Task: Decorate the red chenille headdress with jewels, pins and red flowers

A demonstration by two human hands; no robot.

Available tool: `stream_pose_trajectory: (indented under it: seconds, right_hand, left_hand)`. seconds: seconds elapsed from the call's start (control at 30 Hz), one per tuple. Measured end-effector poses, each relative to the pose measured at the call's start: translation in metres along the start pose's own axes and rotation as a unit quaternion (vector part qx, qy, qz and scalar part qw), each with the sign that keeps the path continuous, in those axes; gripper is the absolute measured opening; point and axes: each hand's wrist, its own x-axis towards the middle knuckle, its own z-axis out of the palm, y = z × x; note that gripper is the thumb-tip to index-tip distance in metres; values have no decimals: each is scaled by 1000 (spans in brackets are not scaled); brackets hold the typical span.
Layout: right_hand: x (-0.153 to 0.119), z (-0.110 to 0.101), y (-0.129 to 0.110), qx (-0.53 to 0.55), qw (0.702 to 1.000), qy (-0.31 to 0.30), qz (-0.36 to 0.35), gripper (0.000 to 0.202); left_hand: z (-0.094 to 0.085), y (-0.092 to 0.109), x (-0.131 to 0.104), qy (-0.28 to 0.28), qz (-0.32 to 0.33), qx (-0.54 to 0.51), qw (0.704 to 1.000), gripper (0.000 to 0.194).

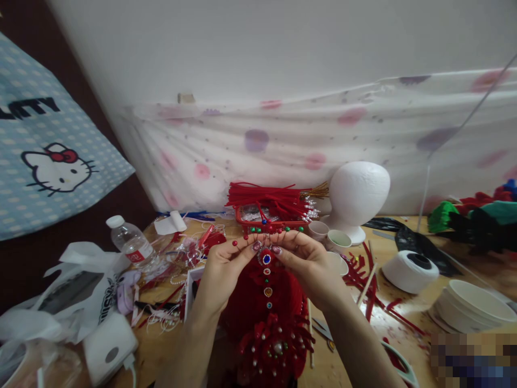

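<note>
Both hands meet in the middle of the head view at the top of a red velvety headpiece (278, 285). A vertical row of gems in blue, red, green and amber runs down it, and a red flower (277, 347) with pearl and green beads sits low on it. My left hand (232, 261) is closed, thumb and fingers pinching the top edge from the left. Opposite it, my right hand (302, 256) pinches the same edge from the right. Above the fingertips, thin stems carry red, green and blue beads (264, 222). The fingers hide the exact gripping point.
Behind the hands stands a red basket (242, 218) piled with red stems. To the right are a white foam head (359, 194), small cups (339, 240), a thread cone (410, 271) and bowls (476, 307). A water bottle (131, 242) and plastic bags (76, 275) are left.
</note>
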Motion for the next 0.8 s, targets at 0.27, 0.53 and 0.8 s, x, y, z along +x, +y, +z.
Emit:
stream_pose_trajectory:
  seconds: [0.27, 0.53, 0.8]
  right_hand:
    - [-3, 1, -9, 47, 997, -23, 62, 31]
    - [-2, -9, -10, 36, 994, -41, 99, 32]
    - [-11, -23, -11, -90, 994, 6, 65, 43]
  left_hand:
    - [3, 8, -2, -10, -47, -25, 999, 29]
    - [-9, 14, -4, -6, -87, 40, 995, 40]
    - [-25, 7, -18, 9, -65, 110, 992, 37]
